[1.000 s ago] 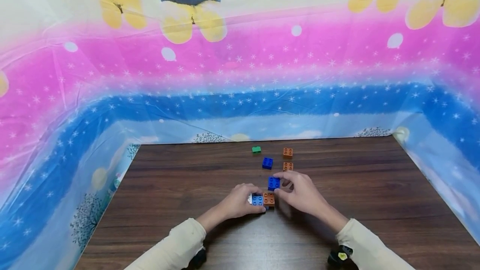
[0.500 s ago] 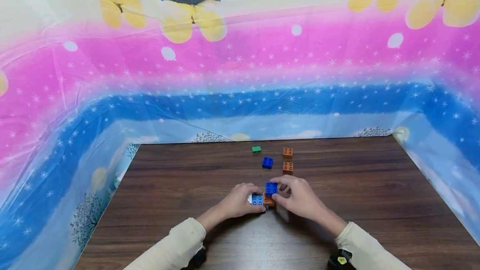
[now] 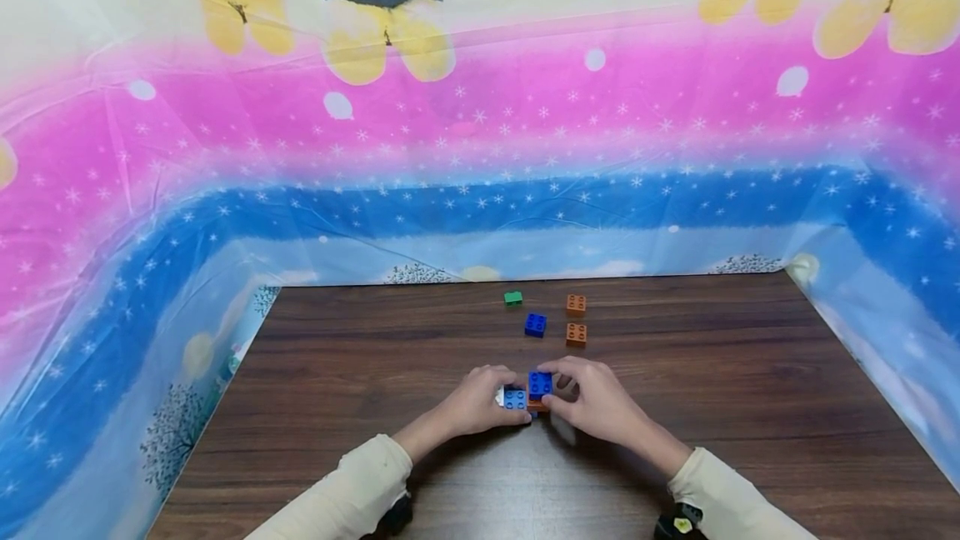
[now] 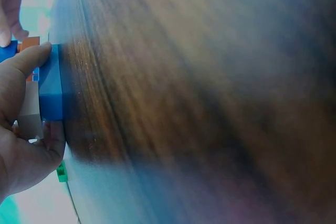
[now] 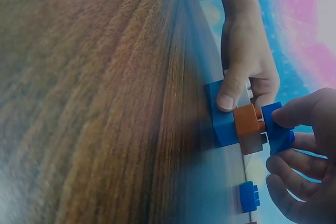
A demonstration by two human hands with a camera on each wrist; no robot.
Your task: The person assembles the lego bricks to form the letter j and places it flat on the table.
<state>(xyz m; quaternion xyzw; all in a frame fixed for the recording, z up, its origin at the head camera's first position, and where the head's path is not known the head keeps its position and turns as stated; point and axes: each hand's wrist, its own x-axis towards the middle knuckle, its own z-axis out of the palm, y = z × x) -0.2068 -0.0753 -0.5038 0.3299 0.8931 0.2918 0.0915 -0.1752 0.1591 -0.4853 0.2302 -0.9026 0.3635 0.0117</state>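
Observation:
My left hand (image 3: 480, 402) grips a small build of toy building bricks low on the table. Its bottom layer is a long blue brick (image 4: 51, 87), with a white brick (image 4: 30, 111) and an orange brick (image 5: 249, 124) on top. A light blue studded brick (image 3: 514, 399) shows between the left thumb and fingers. My right hand (image 3: 596, 398) pinches a dark blue brick (image 3: 540, 385) between thumb and fingers. That brick is right over the orange one, whose studs still show in a narrow gap in the right wrist view.
Beyond the hands, another dark blue brick (image 3: 535, 325), a green brick (image 3: 513, 298) and two orange bricks, one nearer (image 3: 576, 334) and one farther (image 3: 576, 304), lie on the brown wooden table (image 3: 360, 348). A printed cloth (image 3: 480, 207) hangs behind the table's far edge.
My right hand has brought the dark blue brick toward me and slightly left, from beyond the orange brick to over it. The left hand stays in place on the build.

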